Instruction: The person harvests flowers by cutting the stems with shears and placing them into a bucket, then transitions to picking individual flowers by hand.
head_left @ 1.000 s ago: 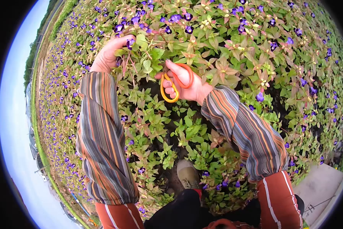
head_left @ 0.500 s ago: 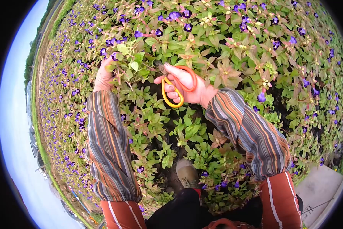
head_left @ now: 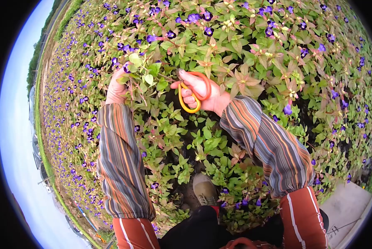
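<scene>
My right hand (head_left: 202, 92) is closed around a pair of scissors (head_left: 190, 109) with one orange and one yellow handle loop. Their blades are mostly lost among the leaves. To the left, my left hand (head_left: 117, 86) is closed on leafy sprigs (head_left: 148, 79) with pale green leaves and thin stems; its fingers are partly covered by foliage. Purple flowers (head_left: 126, 67) show at that hand's fingertips. The sprigs lie between my two hands, with the scissors just to their right.
Dense low plants (head_left: 244, 54) with green to reddish leaves and purple blooms surround both hands. A shoe (head_left: 204, 189) stands on dark soil between plants below. At the lower right lies a pale slab (head_left: 345, 203). A grassy edge (head_left: 45, 155) runs along the left.
My left hand has shifted slightly right, and the sprigs with it. The scissors in my right hand have moved slightly and their handle loops sit a little closer together.
</scene>
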The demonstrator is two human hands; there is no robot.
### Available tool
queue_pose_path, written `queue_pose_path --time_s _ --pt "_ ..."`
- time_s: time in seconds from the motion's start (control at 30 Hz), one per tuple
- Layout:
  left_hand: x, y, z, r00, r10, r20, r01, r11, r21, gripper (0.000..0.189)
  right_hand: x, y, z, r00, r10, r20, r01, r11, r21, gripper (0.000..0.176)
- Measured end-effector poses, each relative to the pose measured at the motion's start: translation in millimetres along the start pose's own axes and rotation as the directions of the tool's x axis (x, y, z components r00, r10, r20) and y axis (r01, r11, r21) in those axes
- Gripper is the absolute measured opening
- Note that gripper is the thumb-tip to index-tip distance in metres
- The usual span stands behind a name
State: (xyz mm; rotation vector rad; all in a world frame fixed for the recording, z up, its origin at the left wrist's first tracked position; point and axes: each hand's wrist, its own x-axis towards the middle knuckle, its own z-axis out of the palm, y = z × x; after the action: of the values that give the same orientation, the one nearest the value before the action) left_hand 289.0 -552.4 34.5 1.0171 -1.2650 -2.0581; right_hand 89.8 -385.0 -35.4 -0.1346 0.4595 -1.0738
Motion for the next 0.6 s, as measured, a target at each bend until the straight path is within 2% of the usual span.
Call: queue_pose_path --time_s 0.03,0.07,0.17,0.3,0.43,0.53,0.6 --pt "-1.8 0.4 1.6 1.000 0.002 -0.010 -0.002 1.000 0.000 0.034 -1.1 0.1 0.7 0.999 -0.029 0.025 0.029 0.999 -0.016 0.052" --pt "-4.5 1.0 2.8 1.000 0.003 -0.021 -0.003 1.000 -0.003 0.034 -2.8 0.1 1.2 0.999 -0.036 -0.015 0.036 0.999 -0.011 0.050" --pt "-17.7 3.3 2.0 0.998 0.005 -0.062 -0.005 1.000 0.000 0.034 -13.9 -2.3 -1.1 0.997 -0.069 0.045 0.070 0.997 -0.026 0.049" --pt "-40.7 6.4 6.5 0.993 0.004 -0.119 -0.004 1.000 0.004 0.034 -33.3 2.6 2.6 1.000 0.014 0.023 -0.016 0.998 0.056 0.052" --pt "-74.5 13.8 5.9 0.987 -0.003 -0.162 0.005 1.000 0.016 0.034 -56.1 9.8 13.0 0.996 0.078 -0.031 -0.076 0.996 0.053 0.055" --pt "-105.3 13.0 19.7 0.985 -0.030 -0.170 0.036 0.999 0.033 0.033 -81.4 19.1 24.3 0.995 0.077 -0.068 -0.080 0.996 -0.049 0.051" --pt "-122.3 10.0 33.3 0.986 -0.062 -0.154 0.070 0.996 0.047 0.033 -108.0 28.5 35.8 0.992 0.020 -0.128 -0.041 0.985 -0.170 0.044"
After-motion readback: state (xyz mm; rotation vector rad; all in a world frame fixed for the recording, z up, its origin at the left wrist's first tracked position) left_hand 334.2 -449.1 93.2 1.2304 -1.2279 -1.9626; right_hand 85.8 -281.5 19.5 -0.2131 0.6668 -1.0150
